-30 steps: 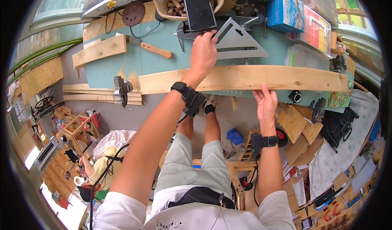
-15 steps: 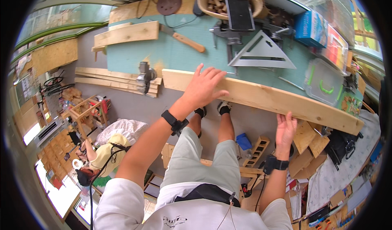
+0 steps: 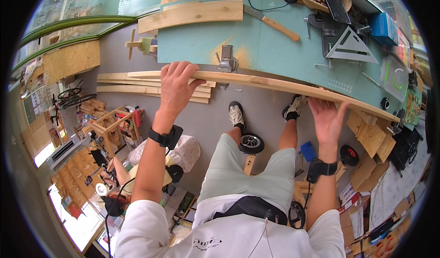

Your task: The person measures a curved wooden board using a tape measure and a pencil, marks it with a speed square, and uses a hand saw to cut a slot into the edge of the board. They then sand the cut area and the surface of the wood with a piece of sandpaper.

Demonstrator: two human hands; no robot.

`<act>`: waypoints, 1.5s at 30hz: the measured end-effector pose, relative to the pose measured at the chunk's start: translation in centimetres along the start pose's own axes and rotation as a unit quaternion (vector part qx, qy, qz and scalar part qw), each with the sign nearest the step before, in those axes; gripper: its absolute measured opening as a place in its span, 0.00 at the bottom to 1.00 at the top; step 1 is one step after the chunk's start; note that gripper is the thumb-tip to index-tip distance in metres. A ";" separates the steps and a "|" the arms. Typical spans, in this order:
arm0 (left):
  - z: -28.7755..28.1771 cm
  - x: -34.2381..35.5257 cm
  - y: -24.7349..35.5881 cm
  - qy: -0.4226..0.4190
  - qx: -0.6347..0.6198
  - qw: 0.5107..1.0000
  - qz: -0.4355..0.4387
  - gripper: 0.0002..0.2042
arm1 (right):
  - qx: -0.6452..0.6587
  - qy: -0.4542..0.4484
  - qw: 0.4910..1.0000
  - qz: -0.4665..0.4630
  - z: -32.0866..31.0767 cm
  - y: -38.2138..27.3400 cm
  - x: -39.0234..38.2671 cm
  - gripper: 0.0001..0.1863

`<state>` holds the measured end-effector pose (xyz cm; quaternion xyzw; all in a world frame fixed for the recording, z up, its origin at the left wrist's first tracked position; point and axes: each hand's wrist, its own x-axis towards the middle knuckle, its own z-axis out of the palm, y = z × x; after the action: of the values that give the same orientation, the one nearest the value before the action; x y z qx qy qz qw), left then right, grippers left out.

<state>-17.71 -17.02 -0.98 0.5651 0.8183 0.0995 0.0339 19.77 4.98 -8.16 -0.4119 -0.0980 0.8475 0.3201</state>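
A long pale wooden plank (image 3: 270, 83) runs crosswise in front of the workbench, turned so that a narrow edge faces up. My left hand (image 3: 176, 88) is closed over it near its left end, with the thumb on the near side. Toward the right end, my right hand (image 3: 327, 116) holds it from below, palm up, its fingertips hidden behind the wood. Just beyond the plank, a metal clamp (image 3: 226, 58) sits at the bench's front edge beside some sawdust.
On the green bench top (image 3: 192, 42) lie another board (image 3: 197, 16), a wooden-handled saw (image 3: 279, 29) and a grey triangular square (image 3: 352, 46). Several planks (image 3: 151, 89) lie to the left, past the plank's end. At lower left, another person (image 3: 121, 196) is at work.
The plank has shifted left and rolled from its broad face onto a narrow edge. My left hand has slid toward its left end and closed round it. The view has turned and moved left.
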 end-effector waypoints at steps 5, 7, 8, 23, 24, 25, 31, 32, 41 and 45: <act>1.5 -3.1 -9.4 0.005 0.018 1.000 0.019 0.17 | -0.007 0.032 0.999 -0.038 4.5 9.9 2.2 0.31; 2.3 -4.0 -11.2 -0.019 0.031 0.999 0.018 0.16 | -0.013 0.040 0.998 -0.045 4.7 12.2 2.5 0.29; 2.6 -4.3 -12.0 -0.022 0.023 0.999 0.021 0.15 | -0.010 0.031 0.999 -0.040 4.7 13.0 2.6 0.29; 6.9 -1.3 -8.6 -0.132 -0.105 0.983 0.076 0.10 | -0.024 0.042 0.996 -0.080 6.2 16.2 3.3 0.24; 6.9 -1.4 -8.7 -0.126 -0.108 0.983 0.079 0.10 | -0.039 0.040 0.995 -0.088 6.3 16.3 3.4 0.25; 6.9 -1.5 -8.7 -0.128 -0.110 0.982 0.084 0.10 | -0.037 0.044 0.994 -0.091 6.1 16.4 3.6 0.25; 7.1 -1.3 -8.7 -0.141 -0.088 0.983 0.076 0.09 | -0.024 0.007 0.997 -0.071 4.6 17.4 4.4 0.24; 7.2 -1.3 -8.7 -0.144 -0.084 0.983 0.076 0.09 | -0.024 0.007 0.997 -0.073 4.6 17.4 4.6 0.24; 7.0 -1.8 -9.9 -0.144 -0.094 0.983 0.062 0.09 | -0.054 0.008 0.995 -0.081 5.5 18.9 4.8 0.26; 7.4 -1.1 -8.8 -0.158 -0.095 0.980 0.082 0.10 | -0.039 -0.001 0.997 -0.066 5.2 18.8 4.9 0.25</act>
<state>-24.14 -20.14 -10.01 0.6328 0.7406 0.0886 0.2078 4.88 -6.03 -16.03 -0.4159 -0.1580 0.8202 0.3596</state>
